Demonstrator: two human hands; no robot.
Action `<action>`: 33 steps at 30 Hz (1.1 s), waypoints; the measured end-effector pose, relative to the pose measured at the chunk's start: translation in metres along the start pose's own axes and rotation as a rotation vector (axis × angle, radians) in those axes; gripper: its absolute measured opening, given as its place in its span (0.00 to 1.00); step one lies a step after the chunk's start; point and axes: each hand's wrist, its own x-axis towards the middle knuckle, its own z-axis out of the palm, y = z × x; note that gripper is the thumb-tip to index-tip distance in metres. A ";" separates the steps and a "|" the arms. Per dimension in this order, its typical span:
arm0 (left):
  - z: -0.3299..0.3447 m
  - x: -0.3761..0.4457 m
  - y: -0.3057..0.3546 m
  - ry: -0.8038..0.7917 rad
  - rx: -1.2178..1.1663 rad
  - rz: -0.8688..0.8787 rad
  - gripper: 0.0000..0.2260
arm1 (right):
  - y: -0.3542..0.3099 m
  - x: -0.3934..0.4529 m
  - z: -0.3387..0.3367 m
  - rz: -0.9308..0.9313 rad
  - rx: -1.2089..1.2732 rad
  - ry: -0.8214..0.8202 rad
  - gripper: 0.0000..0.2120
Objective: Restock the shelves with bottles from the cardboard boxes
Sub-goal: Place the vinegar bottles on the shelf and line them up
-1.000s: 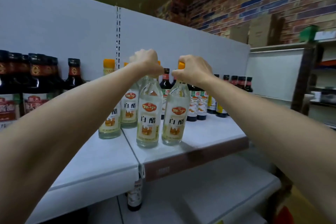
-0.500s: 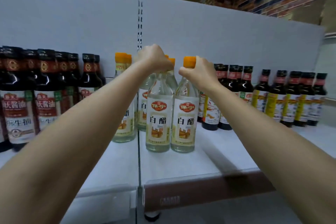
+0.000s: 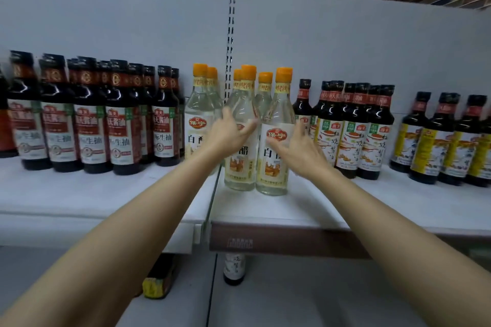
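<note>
Far to the left of both hands stood a crowd of dark soy sauce bottles (image 3: 90, 117) with red-and-white labels, packed in rows on the white shelf (image 3: 93, 194). Just left of the left hand, 2 clear white vinegar bottles with orange caps (image 3: 199, 114) stood one behind the other. The left hand (image 3: 228, 135) reached forward with its fingers spread and fairly straight, laid against the front of the left front vinegar bottle (image 3: 243, 156), covering part of its label. Touching that bottle's side stood the right front vinegar bottle (image 3: 275, 151), both upright near the middle of the shelf, with 2 more orange caps showing behind them. The right hand (image 3: 300, 151) was open too, fingers loosely spread, against the right side of that second bottle. Just right of the right hand stood dark bottles with white and orange picture labels (image 3: 350, 141), and well beyond them more dark bottles with yellow labels (image 3: 451, 151). Below the hands, on the lower shelf, a single dark bottle (image 3: 233, 268) stood partly hidden under the shelf edge.
</note>
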 end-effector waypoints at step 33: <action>0.041 0.005 -0.051 -0.038 0.153 -0.068 0.22 | -0.004 0.032 0.053 0.125 -0.117 -0.160 0.40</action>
